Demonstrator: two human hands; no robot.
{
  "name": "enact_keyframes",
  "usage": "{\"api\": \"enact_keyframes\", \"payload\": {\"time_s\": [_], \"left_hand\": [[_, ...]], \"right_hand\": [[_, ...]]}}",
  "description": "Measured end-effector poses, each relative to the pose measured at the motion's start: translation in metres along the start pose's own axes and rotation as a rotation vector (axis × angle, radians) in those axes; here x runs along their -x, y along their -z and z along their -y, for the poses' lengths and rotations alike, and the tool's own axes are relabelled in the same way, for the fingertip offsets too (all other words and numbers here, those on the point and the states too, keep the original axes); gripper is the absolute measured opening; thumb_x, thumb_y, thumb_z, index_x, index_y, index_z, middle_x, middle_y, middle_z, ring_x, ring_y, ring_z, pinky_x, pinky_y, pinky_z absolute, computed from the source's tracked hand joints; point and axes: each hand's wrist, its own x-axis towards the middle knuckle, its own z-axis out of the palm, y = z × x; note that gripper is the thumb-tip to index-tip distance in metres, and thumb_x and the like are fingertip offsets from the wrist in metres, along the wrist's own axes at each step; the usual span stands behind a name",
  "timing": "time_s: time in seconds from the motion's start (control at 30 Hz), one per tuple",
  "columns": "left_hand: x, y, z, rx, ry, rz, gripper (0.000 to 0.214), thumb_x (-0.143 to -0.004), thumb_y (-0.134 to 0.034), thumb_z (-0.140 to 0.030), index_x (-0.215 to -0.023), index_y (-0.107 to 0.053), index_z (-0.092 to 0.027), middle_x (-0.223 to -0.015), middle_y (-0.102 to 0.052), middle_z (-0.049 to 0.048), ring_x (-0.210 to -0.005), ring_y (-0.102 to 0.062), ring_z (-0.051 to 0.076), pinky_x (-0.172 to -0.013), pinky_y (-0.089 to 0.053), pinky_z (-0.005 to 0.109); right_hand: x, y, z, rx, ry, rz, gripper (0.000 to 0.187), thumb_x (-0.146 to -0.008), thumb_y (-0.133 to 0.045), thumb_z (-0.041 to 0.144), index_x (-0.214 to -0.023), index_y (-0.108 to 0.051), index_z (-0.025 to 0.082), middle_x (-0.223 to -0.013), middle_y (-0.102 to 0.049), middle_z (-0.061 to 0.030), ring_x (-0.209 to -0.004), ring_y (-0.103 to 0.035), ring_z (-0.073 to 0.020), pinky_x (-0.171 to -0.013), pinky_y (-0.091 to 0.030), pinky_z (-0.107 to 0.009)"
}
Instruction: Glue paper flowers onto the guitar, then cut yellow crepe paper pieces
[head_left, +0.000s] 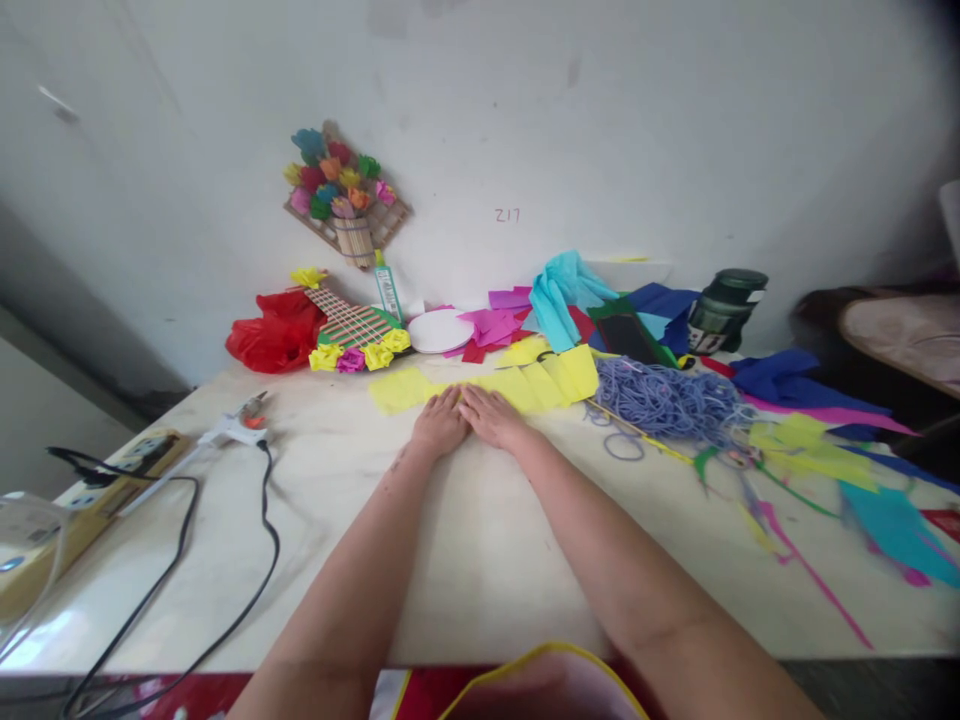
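Observation:
A long strip of yellow crepe paper lies flat across the far middle of the table, creased toward its right end. My left hand rests on its lower edge, palm down with fingers stretched forward. Right beside it, my right hand also lies palm down on the paper, its fingertips touching or nearly touching the left ones. Both hands are open, and neither grips anything I can see. The paper directly under the fingers is hidden.
A tangled heap of purple yarn lies right of the strip, near coloured paper scraps and a dark green jar. A glue gun, its black cable and a power strip lie left. Behind stands a flower-decorated stick craft.

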Motion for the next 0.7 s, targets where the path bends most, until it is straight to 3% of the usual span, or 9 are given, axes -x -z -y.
{"api": "enact_keyframes", "payload": {"time_s": [0.23,0.37,0.43,0.53,0.6,0.7], "left_hand": [[0.001,-0.001,0.006,0.087,-0.017,-0.002,0.051,-0.085,-0.019,-0.024,-0.134,-0.023,-0.012,-0.143,-0.020,0.0083,-0.130,-0.017,0.015,-0.106,-0.011,0.031],[0.001,-0.002,0.007,0.271,0.045,-0.147,0.055,-0.083,-0.024,-0.024,-0.136,-0.016,-0.010,-0.141,-0.026,0.0089,-0.127,-0.026,0.013,-0.103,-0.019,0.028],[0.003,0.002,0.008,0.306,0.167,-0.305,0.052,-0.083,-0.027,-0.027,-0.132,-0.028,-0.009,-0.134,-0.038,0.0100,-0.122,-0.034,0.016,-0.100,-0.026,0.028],[0.008,0.012,0.012,0.209,0.527,-0.498,0.043,-0.083,-0.030,-0.036,-0.108,-0.055,-0.014,-0.109,-0.057,0.0118,-0.110,-0.043,0.025,-0.092,-0.032,0.039],[0.012,0.018,0.014,0.126,0.686,-0.484,0.042,-0.079,-0.035,-0.045,-0.090,-0.063,-0.016,-0.096,-0.060,0.0133,-0.104,-0.044,0.030,-0.087,-0.032,0.043],[0.014,0.024,0.014,0.049,0.774,-0.369,0.047,-0.072,-0.041,-0.055,-0.082,-0.065,-0.015,-0.091,-0.060,0.0151,-0.101,-0.044,0.032,-0.083,-0.032,0.044]], "right_hand": [[0.001,-0.006,-0.007,0.108,-0.049,-0.009,0.054,-0.088,-0.010,0.036,-0.138,-0.021,0.016,-0.144,-0.017,-0.0016,-0.132,-0.010,-0.0150,-0.106,-0.007,-0.038],[0.001,-0.005,-0.006,0.127,-0.064,0.014,0.054,-0.087,-0.014,0.035,-0.138,-0.020,0.017,-0.145,-0.015,-0.0006,-0.132,-0.009,-0.0162,-0.106,-0.008,-0.040],[0.001,-0.005,-0.006,0.128,-0.065,0.013,0.054,-0.087,-0.015,0.035,-0.137,-0.021,0.017,-0.145,-0.015,-0.0001,-0.132,-0.009,-0.0163,-0.106,-0.008,-0.040],[0.000,-0.006,-0.006,0.129,-0.073,0.013,0.054,-0.087,-0.015,0.034,-0.137,-0.022,0.018,-0.145,-0.015,0.0012,-0.132,-0.009,-0.0158,-0.106,-0.007,-0.040],[0.000,-0.005,-0.006,0.133,-0.079,0.026,0.054,-0.087,-0.015,0.034,-0.137,-0.021,0.018,-0.145,-0.013,0.0016,-0.132,-0.008,-0.0155,-0.106,-0.007,-0.040],[0.001,-0.004,-0.006,0.140,-0.084,0.042,0.054,-0.087,-0.014,0.034,-0.138,-0.020,0.018,-0.145,-0.012,0.0017,-0.132,-0.007,-0.0151,-0.106,-0.006,-0.039]]}}
